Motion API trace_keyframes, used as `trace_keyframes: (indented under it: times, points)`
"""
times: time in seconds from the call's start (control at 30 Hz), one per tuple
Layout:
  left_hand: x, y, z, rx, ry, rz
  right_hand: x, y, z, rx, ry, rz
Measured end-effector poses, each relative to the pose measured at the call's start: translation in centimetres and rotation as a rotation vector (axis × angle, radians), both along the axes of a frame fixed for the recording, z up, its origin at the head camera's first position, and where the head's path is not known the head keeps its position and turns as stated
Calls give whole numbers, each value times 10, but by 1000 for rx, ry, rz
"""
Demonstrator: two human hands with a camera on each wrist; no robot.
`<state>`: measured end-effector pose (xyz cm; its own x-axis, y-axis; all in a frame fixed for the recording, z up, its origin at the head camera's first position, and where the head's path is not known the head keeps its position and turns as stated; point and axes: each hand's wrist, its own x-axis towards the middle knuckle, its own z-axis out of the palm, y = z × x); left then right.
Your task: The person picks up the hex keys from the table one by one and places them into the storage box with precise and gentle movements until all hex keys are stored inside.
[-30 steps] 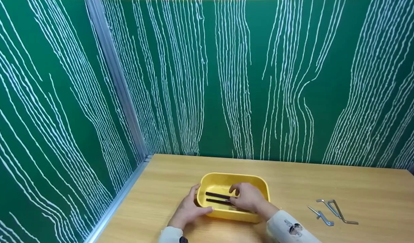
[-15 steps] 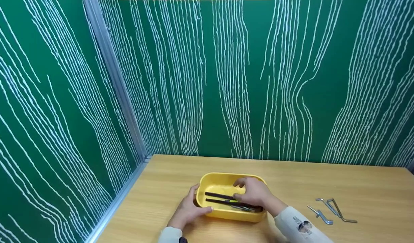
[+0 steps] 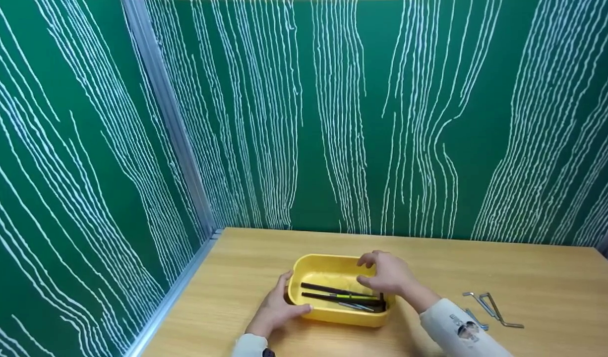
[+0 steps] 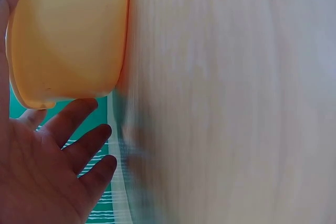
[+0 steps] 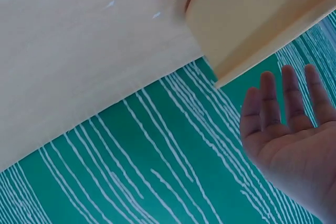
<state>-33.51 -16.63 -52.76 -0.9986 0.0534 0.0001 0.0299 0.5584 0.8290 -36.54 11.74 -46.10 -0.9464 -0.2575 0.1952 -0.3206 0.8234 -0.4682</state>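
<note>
A yellow plastic bin (image 3: 341, 317) stands on the table in the head view. My left hand (image 3: 276, 307) holds its left end, thumb at the front rim and fingers along the side; in the left wrist view the other fingers spread beside the bin's wall. Over the bin's right end, my right hand (image 3: 391, 275) hovers with loosely bent fingers and nothing between them. Inside the bin lie slim black sticks (image 3: 329, 288), a yellow-green strip (image 3: 351, 296) and silvery thin pieces (image 3: 358, 307); their exact kind is too small to tell.
Several bent metal rods (image 3: 497, 312) lie on the wooden table (image 3: 224, 277) right of the bin, partly behind my right sleeve (image 3: 457, 325). Green panels (image 3: 343, 124) with white wavy lines rise behind and to the left, joined by a metal post (image 3: 170, 114).
My right hand has risen from among the things in the bin and moved right, uncovering more of the black sticks and the yellow-green strip. My left hand stays on the bin.
</note>
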Motion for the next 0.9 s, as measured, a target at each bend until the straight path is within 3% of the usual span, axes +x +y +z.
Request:
trace_keyframes:
  times: [0.2,0.4,0.67,0.9]
  points:
    - [1,-1,1,10,14,-13,-4,13,0,7,39,21]
    - [1,0,1,-4,5,-13,-5,29,4,9,14,14]
    - [-1,1,3,20,-40,-5,-9,55,9,54,69,13]
    - [-1,0,0,18,-27,-6,-7,78,6,103,116,8]
